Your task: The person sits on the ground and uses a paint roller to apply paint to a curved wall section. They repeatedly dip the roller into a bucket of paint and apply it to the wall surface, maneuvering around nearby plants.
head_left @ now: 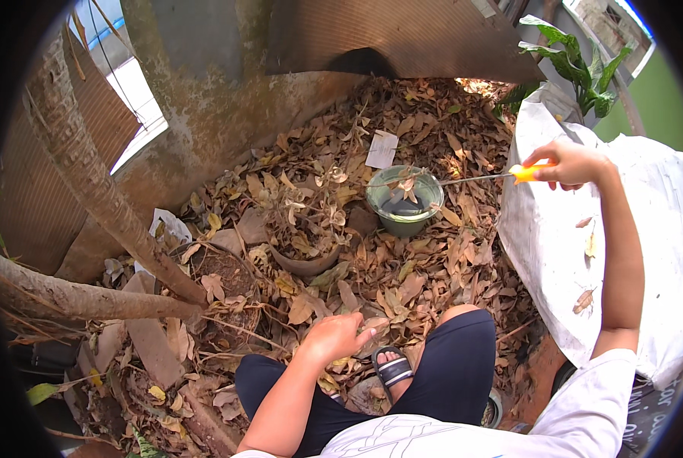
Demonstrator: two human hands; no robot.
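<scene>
My right hand [574, 164] is closed on the orange-yellow handle of a screwdriver-like tool [526, 172], whose long thin metal shaft points left. The shaft reaches over a green plastic pot [404, 223] standing on dry leaves. A dry leaf [408, 185] shows above the pot's mouth, in line with the shaft; I cannot tell whether it is stuck on it. My left hand [338, 338] hangs over the leaf litter in front of my knees, thumb apart from loosely bent fingers, holding nothing that shows. Left of the green pot, a brown pot [307, 265] holds a withered plant.
A large white sack [544, 229] stands at my right, with a green leafy plant [578, 65] behind it. Slanting tree trunks [101, 168] cross the left side. Behind are a stained wall [196, 99] and a corrugated sheet [402, 38]. A pale card [382, 149] lies behind the green pot.
</scene>
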